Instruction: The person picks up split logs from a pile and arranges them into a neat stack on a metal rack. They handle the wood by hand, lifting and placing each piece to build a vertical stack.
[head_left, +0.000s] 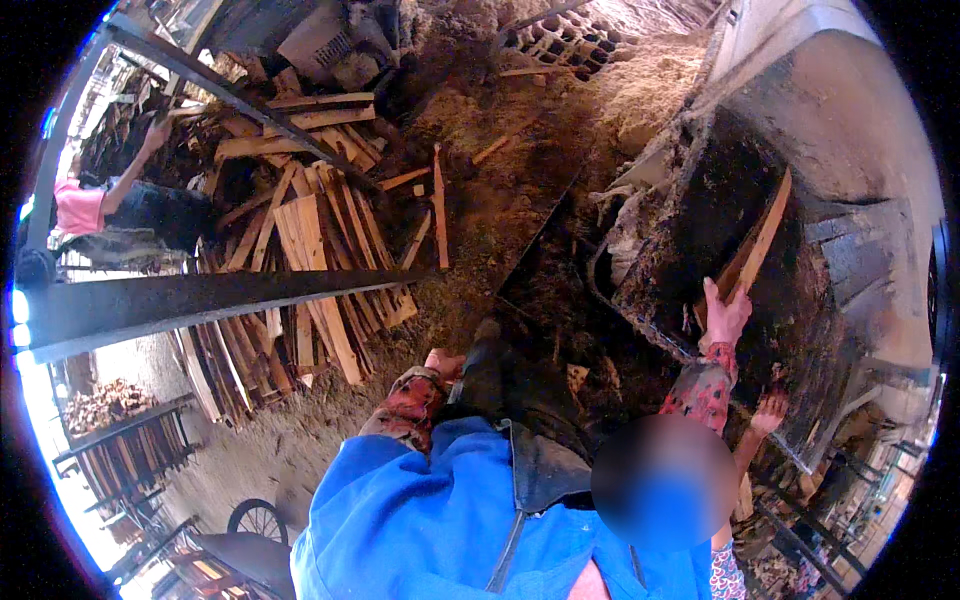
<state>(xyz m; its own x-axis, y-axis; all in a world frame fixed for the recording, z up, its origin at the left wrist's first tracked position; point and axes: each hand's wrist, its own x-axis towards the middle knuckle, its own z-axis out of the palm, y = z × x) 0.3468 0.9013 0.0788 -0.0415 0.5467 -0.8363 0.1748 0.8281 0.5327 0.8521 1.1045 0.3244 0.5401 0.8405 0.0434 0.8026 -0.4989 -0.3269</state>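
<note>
My right hand (727, 312) reaches out at the right, its fingers closed round the lower end of a long wooden slat (768, 228). The slat slants up and away into a dark, soot-blackened recess (725, 185). My left hand (445, 362) is low beside my dark trouser leg, below the end of a metal beam. Its fingers are partly hidden, so I cannot tell whether it holds anything. Both my forearms wear red patterned sleeves. Another person's hand (770, 408) is just below and right of my right forearm.
A large pile of wooden slats (325, 260) lies at the left, crossed by a dark metal beam (220, 305). A person in pink (80, 208) is beyond it. A wheel (257, 520) and stacked wood (130, 455) are at lower left. A blurred round patch covers the lower right.
</note>
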